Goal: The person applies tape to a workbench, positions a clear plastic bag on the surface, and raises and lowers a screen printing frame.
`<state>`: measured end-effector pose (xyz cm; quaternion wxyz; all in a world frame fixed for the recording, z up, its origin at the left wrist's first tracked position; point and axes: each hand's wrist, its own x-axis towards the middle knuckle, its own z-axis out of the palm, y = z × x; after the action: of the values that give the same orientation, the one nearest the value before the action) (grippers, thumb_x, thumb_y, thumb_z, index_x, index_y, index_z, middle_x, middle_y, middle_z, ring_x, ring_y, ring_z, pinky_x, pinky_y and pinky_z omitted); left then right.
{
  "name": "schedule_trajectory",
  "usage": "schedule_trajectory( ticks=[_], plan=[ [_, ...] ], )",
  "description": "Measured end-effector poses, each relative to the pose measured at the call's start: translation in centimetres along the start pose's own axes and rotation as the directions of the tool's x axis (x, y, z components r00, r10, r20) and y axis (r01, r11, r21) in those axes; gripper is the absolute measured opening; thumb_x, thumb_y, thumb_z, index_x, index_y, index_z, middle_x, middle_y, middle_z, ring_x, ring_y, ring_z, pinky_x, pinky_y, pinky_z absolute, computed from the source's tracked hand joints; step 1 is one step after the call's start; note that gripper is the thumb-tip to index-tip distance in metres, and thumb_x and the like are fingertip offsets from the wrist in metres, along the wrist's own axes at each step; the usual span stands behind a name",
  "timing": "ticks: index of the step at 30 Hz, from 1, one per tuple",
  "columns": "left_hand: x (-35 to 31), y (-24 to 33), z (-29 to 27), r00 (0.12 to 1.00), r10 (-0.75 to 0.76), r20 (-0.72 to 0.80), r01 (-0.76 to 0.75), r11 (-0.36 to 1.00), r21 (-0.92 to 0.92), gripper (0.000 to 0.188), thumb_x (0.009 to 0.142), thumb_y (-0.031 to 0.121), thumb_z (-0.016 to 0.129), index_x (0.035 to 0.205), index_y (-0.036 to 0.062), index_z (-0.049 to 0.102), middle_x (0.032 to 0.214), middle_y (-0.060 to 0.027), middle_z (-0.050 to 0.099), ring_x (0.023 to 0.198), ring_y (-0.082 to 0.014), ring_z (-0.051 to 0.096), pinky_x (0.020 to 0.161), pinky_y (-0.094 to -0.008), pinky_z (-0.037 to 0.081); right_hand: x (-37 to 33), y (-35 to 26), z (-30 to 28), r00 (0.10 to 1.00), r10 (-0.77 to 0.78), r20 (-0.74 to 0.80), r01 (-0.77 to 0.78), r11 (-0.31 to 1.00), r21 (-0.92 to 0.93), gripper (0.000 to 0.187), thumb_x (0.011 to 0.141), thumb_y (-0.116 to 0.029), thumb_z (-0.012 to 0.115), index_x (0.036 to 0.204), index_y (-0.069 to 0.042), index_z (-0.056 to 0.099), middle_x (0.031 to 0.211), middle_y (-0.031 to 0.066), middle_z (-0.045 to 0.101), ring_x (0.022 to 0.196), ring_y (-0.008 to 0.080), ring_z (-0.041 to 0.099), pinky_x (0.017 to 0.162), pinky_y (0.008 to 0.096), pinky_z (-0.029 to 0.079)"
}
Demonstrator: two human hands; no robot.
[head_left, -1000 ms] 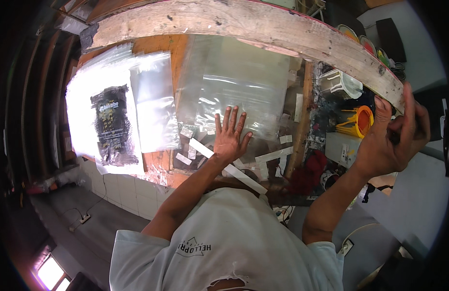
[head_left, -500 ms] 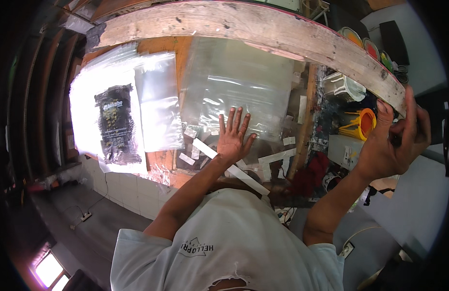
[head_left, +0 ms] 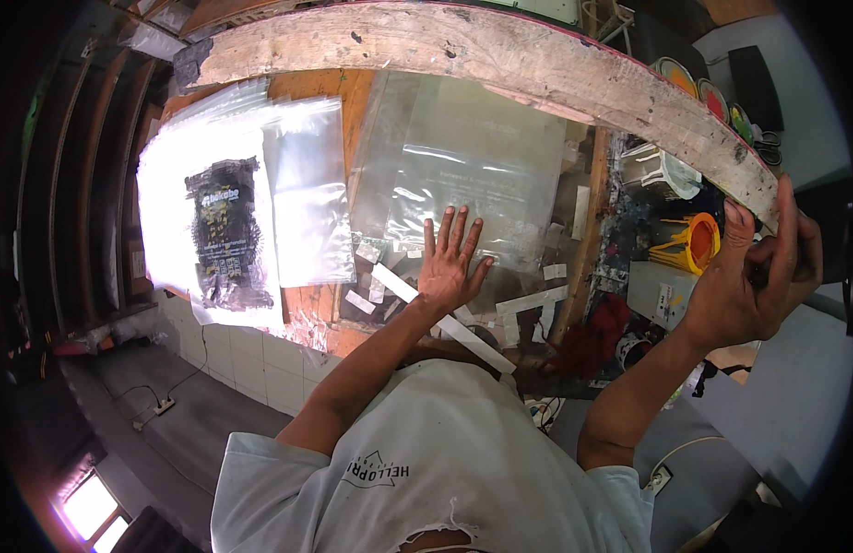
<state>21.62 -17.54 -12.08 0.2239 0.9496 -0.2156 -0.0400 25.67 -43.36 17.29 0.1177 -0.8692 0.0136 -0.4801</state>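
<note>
My left hand (head_left: 452,267) lies flat with fingers spread on the lower part of a clear plastic bag (head_left: 473,166). Faint pale print shows on the bag, which rests on the worktable. At the right, my right hand (head_left: 754,281) grips the end of a long, paint-stained wooden frame (head_left: 399,41) between thumb and fingers. The frame's near bar is raised and arches across the far side of the table, above the bag. A white strip (head_left: 482,346) runs slantwise beneath my left wrist.
Left of the bag lie a stack of clear plastic bags (head_left: 311,198) and a white sheet with a black printed patch (head_left: 225,240). Paint-covered tubs, one with an orange rim (head_left: 701,241), stand at the right. A red cloth (head_left: 592,336) hangs near the front edge.
Faint print on the clear bag shows more plainly now. The whole view has shifted slightly; both hands keep their places, flat on the bag and on the frame.
</note>
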Motion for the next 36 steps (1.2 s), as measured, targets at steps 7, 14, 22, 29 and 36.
schedule_trajectory(
  ticks=[7,14,22,29,36],
  plan=[
    [0.0,-0.1,0.0,0.999,-0.005,0.045,0.003,0.999,0.035,0.075,0.104,0.047,0.053,0.163,0.0055,0.031,0.173,-0.0206,0.012,0.161,-0.0402,0.005,0.126,-0.0669,0.006,-0.1,0.8,0.5,0.994,-0.055,-0.092,0.056,0.998,0.013,0.041,0.086,-0.017,0.086,0.127,-0.017,0.077,0.116,-0.0005,0.059,0.072,0.0036,0.044,0.063,0.0192,0.046],
    [-0.1,-0.2,0.1,0.999,0.011,0.032,-0.012,0.999,0.031,0.075,0.104,0.047,0.052,0.163,0.0052,0.031,0.173,-0.0211,0.013,0.161,-0.0405,0.004,0.126,-0.067,0.006,-0.1,0.0,0.0,0.999,0.02,-0.03,-0.02,1.0,0.009,0.051,0.079,-0.006,0.089,0.127,-0.015,0.076,0.112,0.0035,0.051,0.09,0.0097,0.054,0.082,0.0232,0.058],
    [-0.1,-0.2,0.4,0.999,0.014,-0.037,-0.014,1.0,0.004,0.076,0.1,0.042,0.062,0.162,0.0079,0.033,0.169,-0.0202,0.022,0.16,-0.0411,0.011,0.125,-0.068,0.008,0.0,-0.5,0.2,0.998,0.047,-0.031,-0.047,0.999,0.012,0.052,0.077,-0.006,0.091,0.126,-0.014,0.076,0.114,0.005,0.05,0.092,0.0107,0.056,0.085,0.0228,0.06],
    [0.0,0.1,0.2,0.999,0.017,-0.036,-0.016,1.0,0.005,0.075,0.1,0.042,0.063,0.161,0.008,0.034,0.169,-0.0204,0.023,0.16,-0.0406,0.012,0.125,-0.067,0.007,-0.2,-0.2,0.1,0.998,0.052,-0.035,-0.051,0.997,0.054,0.05,0.079,-0.006,0.089,0.126,-0.011,0.075,0.116,0.0051,0.051,0.088,0.0092,0.056,0.08,0.0211,0.06],
    [-0.1,-0.1,0.2,0.999,0.005,-0.051,-0.005,1.0,-0.003,0.075,0.099,0.041,0.064,0.16,0.0077,0.036,0.169,-0.021,0.024,0.159,-0.0414,0.014,0.126,-0.0664,0.009,0.0,-0.1,0.4,0.999,-0.008,-0.031,0.01,0.998,0.062,0.051,0.077,-0.005,0.09,0.125,-0.01,0.075,0.116,0.0067,0.049,0.089,0.0092,0.059,0.081,0.0206,0.063]
  ],
)
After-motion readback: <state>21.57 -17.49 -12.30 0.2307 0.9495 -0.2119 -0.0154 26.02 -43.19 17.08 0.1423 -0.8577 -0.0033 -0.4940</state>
